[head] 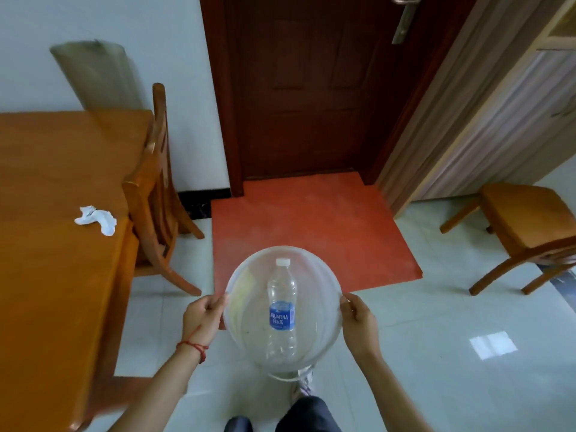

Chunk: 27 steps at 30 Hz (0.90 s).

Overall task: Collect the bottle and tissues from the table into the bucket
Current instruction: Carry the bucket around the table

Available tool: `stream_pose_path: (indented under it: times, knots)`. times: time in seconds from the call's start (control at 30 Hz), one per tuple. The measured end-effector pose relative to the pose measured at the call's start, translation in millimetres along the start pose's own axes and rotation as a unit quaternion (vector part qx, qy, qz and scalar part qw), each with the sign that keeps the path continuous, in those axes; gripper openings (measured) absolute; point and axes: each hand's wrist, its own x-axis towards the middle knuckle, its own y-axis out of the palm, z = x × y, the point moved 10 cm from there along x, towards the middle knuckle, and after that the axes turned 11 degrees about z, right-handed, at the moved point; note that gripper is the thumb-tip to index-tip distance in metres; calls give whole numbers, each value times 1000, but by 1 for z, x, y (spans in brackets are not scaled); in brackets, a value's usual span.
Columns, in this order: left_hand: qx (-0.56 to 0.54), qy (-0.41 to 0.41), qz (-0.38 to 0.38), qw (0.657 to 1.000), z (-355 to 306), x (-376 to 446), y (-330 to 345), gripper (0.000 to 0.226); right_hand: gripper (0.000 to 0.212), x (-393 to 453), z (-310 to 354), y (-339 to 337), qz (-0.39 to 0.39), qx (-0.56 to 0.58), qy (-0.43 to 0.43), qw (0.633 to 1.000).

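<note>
A clear plastic bucket [325, 275] hangs in front of me above the floor, held by its rim on both sides. My left hand [202, 316] grips the left rim and my right hand [358, 322] grips the right rim. Inside the bucket lies an empty clear bottle [282, 310] with a blue label and a white cap, cap pointing away from me. A crumpled white tissue [96, 219] rests on the orange wooden table [53, 260] near its right edge, well to the left of the bucket.
A wooden chair [156, 182] is pushed against the table's right side. A second chair [526, 232] stands at the right. A dark door [311, 88] and a red mat [311, 229] lie ahead on the pale tiled floor.
</note>
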Motion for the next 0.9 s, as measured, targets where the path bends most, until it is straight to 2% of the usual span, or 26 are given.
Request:
stream_pose_path:
  times: [0.1, 0.23, 0.33, 0.53, 0.77, 0.83, 0.9]
  knots:
    - [3, -8, -32, 999, -22, 30, 7, 50, 16, 54, 20, -9, 15, -25, -11, 1000]
    - [-35, -25, -75, 996, -45, 66, 12, 36, 16, 115, 56, -18, 29, -50, -50, 997]
    - [-60, -42, -103, 992, -53, 93, 11, 32, 18, 156, 80, -16, 57, -34, -57, 996]
    - [-97, -64, -144, 983, -72, 137, -1, 24, 24, 223, 125, 7, 103, -63, -79, 990]
    - [-133, -84, -174, 972, -86, 191, -26, 24, 32, 290, 175, 51, 149, -80, -100, 981]
    - [-142, -99, -166, 971, -59, 206, -32, 23, 27, 305, 190, 61, 161, -88, -109, 977]
    - [-157, -158, -160, 962, -7, 223, -33, 44, 25, 318, 205, 68, 171, -91, -121, 974]
